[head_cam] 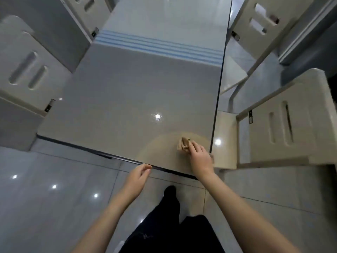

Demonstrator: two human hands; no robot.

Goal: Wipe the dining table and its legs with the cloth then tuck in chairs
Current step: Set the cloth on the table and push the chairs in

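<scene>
The dining table (127, 92) is a long, glossy, pale grey slab with a dark edge, and one lamp glare (157, 116) shines near its middle. Across its far part runs a band of blue stripes (156, 46). Left of the table stand two cream chairs, a near one (21, 70) and a far one (87, 8), each with two slots in its back. Right of it stand two more (284, 128) (264, 17). Below the table's near edge, where I stand, large shiny grey floor tiles (54, 207) mirror small ceiling lights (54, 186).

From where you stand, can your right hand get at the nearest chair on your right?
Probably yes. The right hand holds the cloth at the table's near right corner, and that chair sits just beyond the edge, nothing between.
</scene>
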